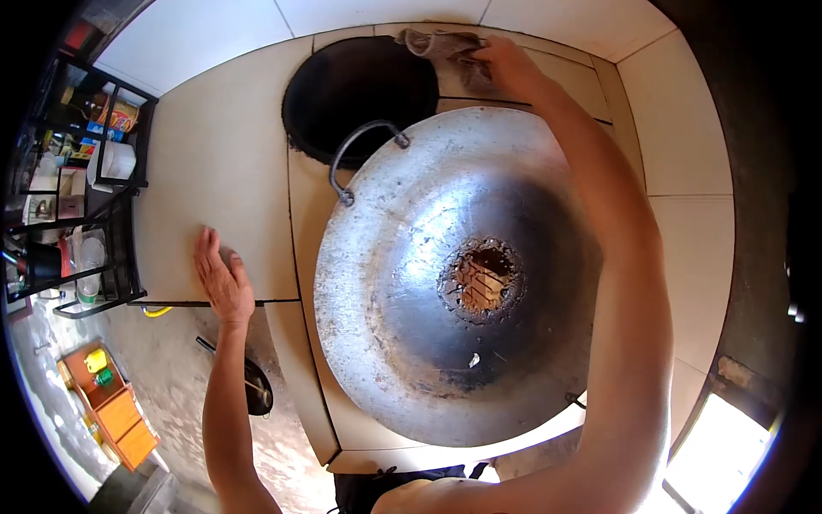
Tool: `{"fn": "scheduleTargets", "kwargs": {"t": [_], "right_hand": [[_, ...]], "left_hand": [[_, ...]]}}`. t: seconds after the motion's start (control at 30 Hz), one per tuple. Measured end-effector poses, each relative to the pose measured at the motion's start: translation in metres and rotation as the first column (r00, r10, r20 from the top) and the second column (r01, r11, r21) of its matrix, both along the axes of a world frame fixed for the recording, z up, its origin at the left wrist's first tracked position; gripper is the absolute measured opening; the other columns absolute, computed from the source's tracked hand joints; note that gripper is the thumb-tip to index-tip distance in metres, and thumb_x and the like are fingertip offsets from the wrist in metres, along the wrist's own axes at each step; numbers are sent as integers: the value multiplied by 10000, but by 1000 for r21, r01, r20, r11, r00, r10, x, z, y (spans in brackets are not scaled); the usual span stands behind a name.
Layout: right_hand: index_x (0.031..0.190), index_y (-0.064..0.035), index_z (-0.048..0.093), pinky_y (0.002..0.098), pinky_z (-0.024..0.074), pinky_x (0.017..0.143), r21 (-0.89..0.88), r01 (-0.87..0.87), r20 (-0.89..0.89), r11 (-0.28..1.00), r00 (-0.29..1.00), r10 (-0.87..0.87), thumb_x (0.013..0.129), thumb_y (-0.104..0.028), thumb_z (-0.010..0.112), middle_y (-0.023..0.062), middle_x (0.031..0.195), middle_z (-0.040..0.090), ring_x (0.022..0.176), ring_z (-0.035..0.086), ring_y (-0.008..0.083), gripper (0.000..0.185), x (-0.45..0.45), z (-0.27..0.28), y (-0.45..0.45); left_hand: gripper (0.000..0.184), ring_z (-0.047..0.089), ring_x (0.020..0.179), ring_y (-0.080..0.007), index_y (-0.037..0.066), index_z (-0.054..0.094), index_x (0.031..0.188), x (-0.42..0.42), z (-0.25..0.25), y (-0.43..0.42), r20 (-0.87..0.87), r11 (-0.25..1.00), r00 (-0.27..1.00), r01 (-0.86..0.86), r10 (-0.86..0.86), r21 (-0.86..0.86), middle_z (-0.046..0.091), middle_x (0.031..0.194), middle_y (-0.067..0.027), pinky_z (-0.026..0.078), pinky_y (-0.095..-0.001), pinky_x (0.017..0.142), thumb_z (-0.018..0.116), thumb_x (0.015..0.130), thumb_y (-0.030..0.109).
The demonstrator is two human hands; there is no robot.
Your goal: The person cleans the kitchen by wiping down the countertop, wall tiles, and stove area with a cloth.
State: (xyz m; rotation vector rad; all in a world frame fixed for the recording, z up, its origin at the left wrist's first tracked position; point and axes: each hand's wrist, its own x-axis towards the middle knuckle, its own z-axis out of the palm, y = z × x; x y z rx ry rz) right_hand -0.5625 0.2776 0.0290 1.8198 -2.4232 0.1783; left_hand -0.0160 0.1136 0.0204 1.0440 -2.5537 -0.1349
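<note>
My right hand (507, 70) grips a crumpled grey-brown cloth (454, 51) at the back of the tiled counter, beside a round black opening (360, 94). My left hand (224, 278) lies flat on the pale counter top at the left, fingers spread a little and holding nothing. Between my arms is a large, worn metal wok (368, 257) with a looped handle at its upper left. A pool of brown liquid with bubbly edges (484, 278) shows at its middle, and a small white scrap (474, 361) lies below that.
A black rack (128, 248) with containers and packets stands at the far left. Below the counter, a dark pan (257, 390) and an orange wooden cabinet (120, 417) are visible. White tiled walls (685, 154) border the back and right.
</note>
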Motion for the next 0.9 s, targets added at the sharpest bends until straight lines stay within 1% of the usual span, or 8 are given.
{"fn": "scheduleTargets", "kwargs": {"t": [0.23, 0.27, 0.33, 0.4, 0.5, 0.63, 0.73, 0.9], "right_hand": [[1026, -30, 615, 382, 458, 758, 26, 184, 37, 983, 982, -184, 776, -28, 568, 171, 958, 547, 864, 569, 293, 254, -30, -1, 142], [979, 13, 594, 356, 453, 738, 9, 368, 475, 930, 817, -328, 791, -64, 562, 161, 914, 545, 834, 560, 255, 206, -49, -18, 175], [967, 60, 565, 331, 449, 718, 126, 619, 824, 775, 369, -429, 807, -89, 545, 128, 867, 543, 799, 547, 205, 220, -59, -17, 220], [1034, 68, 550, 333, 451, 717, 249, 778, 830, 577, 136, -541, 809, -70, 524, 80, 859, 545, 791, 541, 179, 265, -29, 4, 274], [1070, 46, 511, 335, 465, 718, 72, 853, 993, 516, -14, -116, 831, -83, 517, 98, 885, 573, 773, 560, 199, 271, 7, -1, 336], [1023, 37, 542, 364, 469, 727, -64, 668, 742, 741, 528, -412, 820, -106, 532, 132, 926, 591, 801, 570, 238, 248, 39, -43, 453], [1002, 33, 560, 389, 469, 725, 164, 530, 327, 832, 766, -553, 806, -126, 546, 170, 949, 596, 811, 574, 275, 253, 126, -31, 553], [927, 22, 578, 375, 445, 665, 507, 649, 144, 568, 585, -798, 787, -119, 548, 147, 864, 580, 751, 553, 246, 201, 422, 59, 651]], "left_hand": [[425, 310, 1279, -332, 12, 385, 1282, 4, -6, 0, -16, 1000, 1000, 13, -13, -12, 365, 1370, -158, 226, -435, 1069, 435, 878, 132], [423, 309, 1280, -334, 10, 388, 1280, 5, -5, 0, -4, 999, 1000, 21, -21, -34, 367, 1369, -159, 227, -436, 1069, 436, 878, 135], [419, 305, 1282, -339, 8, 396, 1274, 6, -5, 2, 11, 997, 1000, 28, -27, -73, 371, 1367, -162, 229, -439, 1068, 439, 879, 140], [412, 311, 1279, -347, 2, 413, 1264, 7, -9, 1, -8, 996, 1000, 27, -28, -79, 389, 1355, -169, 234, -445, 1064, 446, 878, 143], [408, 324, 1271, -347, -1, 425, 1258, 10, -15, -4, -12, 992, 999, 48, -50, -117, 405, 1342, -175, 240, -440, 1062, 452, 877, 143], [370, 373, 1232, -348, -23, 452, 1217, 13, -19, -8, -15, 982, 995, 97, -101, -160, 424, 1319, -185, 280, -436, 1037, 435, 910, 184], [409, 383, 1232, -325, -25, 459, 1220, 15, -21, -12, 15, 984, 995, 99, -98, -149, 426, 1323, -177, 290, -410, 1029, 401, 922, 249], [454, 392, 1229, -306, -22, 474, 1218, 13, -21, -13, 38, 993, 999, 36, -32, -116, 429, 1327, -163, 299, -400, 1018, 391, 917, 307]]}}
